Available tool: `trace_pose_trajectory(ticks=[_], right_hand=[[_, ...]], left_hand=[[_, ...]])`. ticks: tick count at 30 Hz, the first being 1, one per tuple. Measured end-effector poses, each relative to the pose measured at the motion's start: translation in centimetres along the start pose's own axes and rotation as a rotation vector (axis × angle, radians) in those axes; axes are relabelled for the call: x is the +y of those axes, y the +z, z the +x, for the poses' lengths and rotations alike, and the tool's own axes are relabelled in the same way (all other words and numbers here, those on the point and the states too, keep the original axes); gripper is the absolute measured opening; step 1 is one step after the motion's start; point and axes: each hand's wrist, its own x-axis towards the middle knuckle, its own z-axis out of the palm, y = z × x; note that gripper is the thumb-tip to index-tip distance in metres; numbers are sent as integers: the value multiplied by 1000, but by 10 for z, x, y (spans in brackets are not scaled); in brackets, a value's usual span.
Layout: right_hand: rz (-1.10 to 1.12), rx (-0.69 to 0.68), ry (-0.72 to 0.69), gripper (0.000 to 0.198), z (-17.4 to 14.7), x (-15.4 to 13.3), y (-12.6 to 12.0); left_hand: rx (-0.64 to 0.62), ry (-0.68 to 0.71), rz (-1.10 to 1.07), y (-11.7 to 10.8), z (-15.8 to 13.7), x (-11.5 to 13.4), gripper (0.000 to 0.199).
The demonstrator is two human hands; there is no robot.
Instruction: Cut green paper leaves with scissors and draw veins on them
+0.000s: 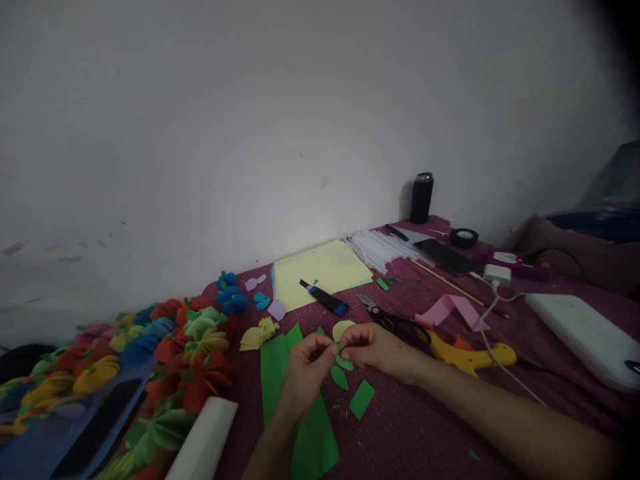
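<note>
My left hand (311, 365) and my right hand (373, 347) meet at the fingertips over the table. Both are closed in a pinch on a small green paper leaf (344, 363), partly hidden by the fingers. Just below lie another green leaf (339, 378) and a green paper rectangle (362, 399). Long green paper strips (313, 437) run beneath my left forearm. A pale yellow paper piece (343, 330) sits behind the fingers. Beyond my right hand rest scissors (395, 324) with black handles, and a yellow glue gun (465, 355) lies partly behind my right forearm.
Colourful paper flowers (175, 340) crowd the left, beside a white roll (204, 440). A box cutter (325, 298) lies on pale yellow sheets (295, 273). White strips (380, 248), a black can-shaped container (421, 199), a phone (445, 257) and a white cable (485, 333) occupy the right.
</note>
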Motion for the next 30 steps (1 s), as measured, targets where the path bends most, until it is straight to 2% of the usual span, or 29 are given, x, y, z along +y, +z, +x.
trace_pose_trajectory(ticks=[4, 8, 13, 17, 19, 22, 23, 25, 30], right_hand=[[-15, -4, -15, 20, 1, 3, -1], [-13, -20, 13, 19, 1, 6, -1], [37, -12, 49, 16, 0, 8, -1], [22, -3, 33, 17, 2, 9, -1], [0, 65, 18, 16, 3, 8, -2], [-9, 189, 11, 17, 6, 7, -6], [-6, 216, 7, 18, 7, 6, -7], [-1, 249, -4, 21, 8, 5, -8], [-26, 306, -29, 27, 11, 4, -11]], left_hand=[[48, 41, 51, -3, 0, -1, 26], [33, 43, 96, -3, 1, -4, 22], [80, 51, 112, -1, 2, -7, 22], [46, 56, 108, -3, 3, -8, 23], [130, 84, 114, -9, 5, -9, 25], [389, 159, 205, -23, 13, -12, 28], [420, 166, 238, -28, 15, -14, 27], [411, 175, 303, -33, 20, -19, 23], [271, 189, 538, -29, 24, -37, 16]])
